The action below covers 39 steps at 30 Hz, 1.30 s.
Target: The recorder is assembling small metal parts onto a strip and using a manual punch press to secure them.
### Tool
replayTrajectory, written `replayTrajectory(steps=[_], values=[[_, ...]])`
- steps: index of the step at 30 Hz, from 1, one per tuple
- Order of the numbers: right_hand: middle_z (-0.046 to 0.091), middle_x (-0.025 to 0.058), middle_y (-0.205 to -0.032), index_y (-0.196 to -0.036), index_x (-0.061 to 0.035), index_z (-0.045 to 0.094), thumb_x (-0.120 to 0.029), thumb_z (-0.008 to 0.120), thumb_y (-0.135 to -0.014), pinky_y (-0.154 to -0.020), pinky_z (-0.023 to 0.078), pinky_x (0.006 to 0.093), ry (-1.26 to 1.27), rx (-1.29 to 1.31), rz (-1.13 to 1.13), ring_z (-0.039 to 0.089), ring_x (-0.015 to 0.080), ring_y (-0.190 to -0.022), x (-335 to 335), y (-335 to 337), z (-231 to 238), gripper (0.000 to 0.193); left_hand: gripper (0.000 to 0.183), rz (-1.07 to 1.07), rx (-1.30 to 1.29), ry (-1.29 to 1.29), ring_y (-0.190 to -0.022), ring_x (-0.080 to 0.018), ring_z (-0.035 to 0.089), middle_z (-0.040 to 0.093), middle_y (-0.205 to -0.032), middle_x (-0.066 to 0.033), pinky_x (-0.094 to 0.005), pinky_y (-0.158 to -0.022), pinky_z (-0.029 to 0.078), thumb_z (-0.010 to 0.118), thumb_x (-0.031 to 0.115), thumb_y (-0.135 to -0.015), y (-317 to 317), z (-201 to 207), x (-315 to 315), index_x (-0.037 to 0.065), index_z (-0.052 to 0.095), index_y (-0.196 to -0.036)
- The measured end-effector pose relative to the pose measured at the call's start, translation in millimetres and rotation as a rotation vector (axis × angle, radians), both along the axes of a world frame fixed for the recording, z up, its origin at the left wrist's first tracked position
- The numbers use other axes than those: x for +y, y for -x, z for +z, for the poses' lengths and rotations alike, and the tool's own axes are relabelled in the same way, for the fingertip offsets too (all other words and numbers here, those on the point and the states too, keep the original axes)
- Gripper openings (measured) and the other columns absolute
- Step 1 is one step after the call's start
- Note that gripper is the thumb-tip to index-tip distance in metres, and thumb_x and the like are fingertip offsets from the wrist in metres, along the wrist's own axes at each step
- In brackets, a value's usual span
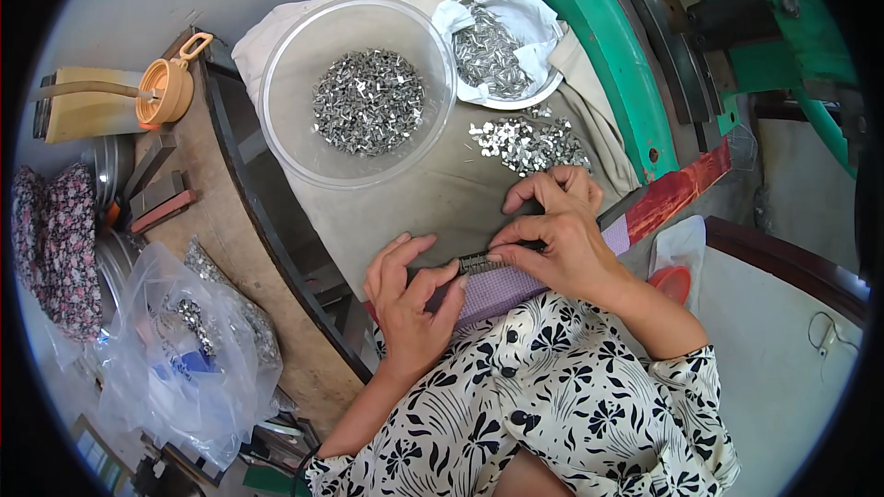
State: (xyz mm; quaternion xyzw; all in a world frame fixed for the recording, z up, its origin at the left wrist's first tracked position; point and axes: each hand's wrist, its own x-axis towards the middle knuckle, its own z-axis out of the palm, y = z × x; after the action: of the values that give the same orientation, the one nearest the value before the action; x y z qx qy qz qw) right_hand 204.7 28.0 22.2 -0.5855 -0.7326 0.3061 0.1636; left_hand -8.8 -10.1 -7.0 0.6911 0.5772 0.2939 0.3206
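Observation:
Close to my body, a small dark strip (477, 263) with a row of fine, shiny metal pieces along it lies over the cloth's front edge. My left hand (410, 299) pinches its left end between thumb and index finger, the other fingers spread. At the strip's right end, my right hand (560, 237) has thumb and fingertips closed on it. Whether a small part also sits in that pinch is hidden. Just beyond my right hand is a loose pile of small silvery metal pieces (534, 143).
A clear plastic basin (276, 133) of small metal parts stands at the back. Beside it is a lined metal bowl (551, 92) of thin pins. A green machine (603, 64) borders the right; a wooden bench (262, 285) with an orange cup (166, 92) and plastic bag (166, 387) borders the left.

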Motion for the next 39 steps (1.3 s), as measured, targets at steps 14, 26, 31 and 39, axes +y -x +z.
replayTrajectory(steps=[14,26,31,39], values=[[0.059,-0.0057,-0.105,-0.083,-0.0202,0.080,-0.026,0.084,-0.070,-0.097,0.025,0.0422,0.008,-0.012,0.019,0.044,0.0236,-0.110,0.9,-11.7,2.7,0.015,0.020,0.008,-0.001,0.007,-0.124,-0.0332,0.052,0.062,-0.123,-0.0065,-0.0429,-0.104,0.036,0.081,0.009,-0.071,-0.7,0.6,0.5,0.012,0.075,-0.090],[0.057,-0.0011,-0.101,-0.077,-0.0158,0.077,-0.033,0.084,-0.070,-0.096,0.026,0.0463,-0.016,-0.027,-0.017,0.043,0.0285,-0.109,0.0,-2.2,2.7,0.020,0.020,-0.004,-0.016,-0.001,-0.123,-0.0364,0.050,0.062,-0.122,-0.0096,-0.0460,-0.105,0.036,0.081,0.004,-0.070,-0.7,2.0,1.4,0.008,0.072,-0.088],[0.059,-0.0056,-0.102,-0.080,-0.0188,0.079,-0.029,0.085,-0.069,-0.096,0.026,0.0444,-0.029,-0.012,-0.005,0.044,0.0253,-0.111,-1.8,-12.1,0.0,0.016,0.020,0.003,-0.001,-0.001,-0.123,-0.0339,0.052,0.062,-0.122,-0.0077,-0.0431,-0.104,0.036,0.081,0.008,-0.070,1.2,0.5,0.1,0.011,0.075,-0.089],[0.059,-0.0059,-0.101,-0.081,-0.0196,0.080,-0.029,0.085,-0.069,-0.097,0.025,0.0438,-0.013,-0.017,-0.022,0.045,0.0244,-0.108,-3.4,-23.0,1.8,0.016,0.019,0.006,-0.003,-0.001,-0.123,-0.0343,0.052,0.063,-0.122,-0.0078,-0.0436,-0.104,0.036,0.081,0.008,-0.070,-0.6,1.1,0.7,0.010,0.075,-0.089]])
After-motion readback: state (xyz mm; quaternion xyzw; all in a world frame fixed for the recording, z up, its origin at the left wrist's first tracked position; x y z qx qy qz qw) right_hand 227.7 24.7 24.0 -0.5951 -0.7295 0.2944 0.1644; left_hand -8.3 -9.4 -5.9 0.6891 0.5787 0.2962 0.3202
